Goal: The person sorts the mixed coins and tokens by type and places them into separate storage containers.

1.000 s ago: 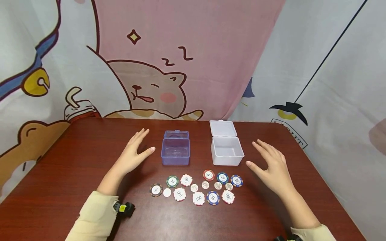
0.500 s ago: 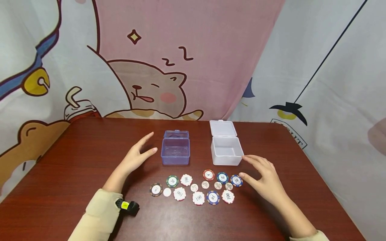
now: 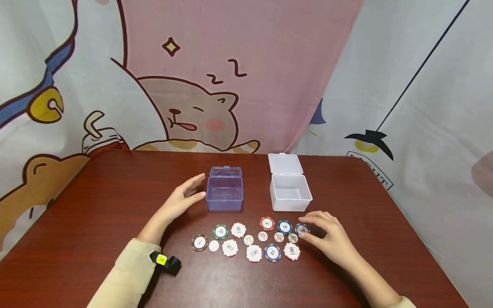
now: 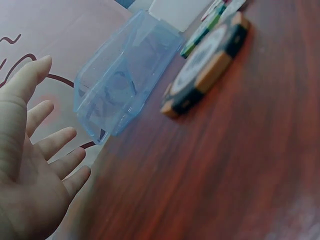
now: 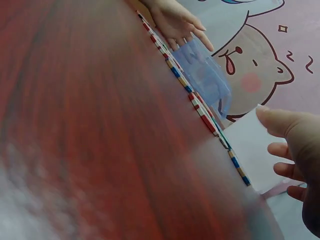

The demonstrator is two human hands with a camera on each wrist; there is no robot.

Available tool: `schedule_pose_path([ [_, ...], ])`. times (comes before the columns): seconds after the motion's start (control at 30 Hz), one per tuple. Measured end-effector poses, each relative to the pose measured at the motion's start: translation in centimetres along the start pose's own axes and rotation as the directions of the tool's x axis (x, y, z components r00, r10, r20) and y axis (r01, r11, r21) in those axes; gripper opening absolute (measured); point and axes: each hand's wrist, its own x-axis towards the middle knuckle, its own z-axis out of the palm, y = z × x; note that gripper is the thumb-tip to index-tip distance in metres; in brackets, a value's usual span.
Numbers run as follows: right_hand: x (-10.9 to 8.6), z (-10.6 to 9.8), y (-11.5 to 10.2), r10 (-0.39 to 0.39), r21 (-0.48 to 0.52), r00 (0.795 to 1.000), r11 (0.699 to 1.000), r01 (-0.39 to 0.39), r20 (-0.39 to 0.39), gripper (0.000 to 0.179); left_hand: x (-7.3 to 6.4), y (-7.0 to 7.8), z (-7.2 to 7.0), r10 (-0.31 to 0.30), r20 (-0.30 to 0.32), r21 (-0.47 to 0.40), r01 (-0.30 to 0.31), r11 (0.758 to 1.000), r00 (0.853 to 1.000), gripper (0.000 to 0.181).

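My left hand [image 3: 178,204] is beside the left wall of an open translucent blue plastic box [image 3: 225,194]; its fingers are relaxed and hold nothing. Over the right end of the poker chips hovers my right hand [image 3: 330,236], thumb and fingers spread around a blue 10 chip [image 3: 302,229]. That chip [image 5: 239,168] lies flat on the table in the right wrist view, apart from the fingers. Other chips lie nearby: a blue 50 chip [image 3: 284,227], a white 100 chip [image 3: 292,251] and a small patterned disc [image 3: 292,238]. In the left wrist view, a black-and-orange chip [image 4: 205,64] is close.
An open frosted white box [image 3: 290,199] stands right of the blue one, lid tipped back. More chips, including a red 5 chip [image 3: 267,223] and a green 20 chip [image 3: 221,231], spread across the brown table [image 3: 215,286]. A printed cloth [image 3: 269,85] hangs behind.
My right hand has moved left and down to the rightmost blue chip. My left hand has shifted right, closer to the blue box. Boxes and chips have stayed put.
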Motion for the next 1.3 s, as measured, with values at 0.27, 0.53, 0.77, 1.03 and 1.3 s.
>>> schedule_pose_path([
  [0.27,-0.4,0.8,0.4,0.010,0.008,0.999,1.000,-0.010,0.033,0.033,0.3,-0.5,0.2,-0.009,0.035,-0.027,0.010,1.000,0.999,0.060],
  [0.53,-0.6,1.6,0.7,0.037,-0.035,0.995,0.999,-0.034,0.092,0.029,0.4,-0.7,0.2,-0.008,0.060,0.002,0.008,1.000,0.998,0.059],
  [0.77,-0.5,1.9,0.8,0.020,-0.055,0.994,0.998,-0.014,0.110,0.026,0.4,-1.0,0.0,-0.004,0.077,0.020,0.003,1.000,0.997,0.059],
  [1.03,-0.5,2.0,0.8,-0.002,-0.073,0.993,0.997,0.011,0.119,0.024,0.6,-1.0,0.1,0.021,0.094,0.029,-0.024,0.999,0.995,0.057],
  [1.3,-0.4,1.9,0.7,-0.003,-0.084,0.990,0.996,0.015,0.139,0.023,0.6,-0.9,0.1,0.000,0.108,0.064,-0.007,0.998,0.994,0.058],
])
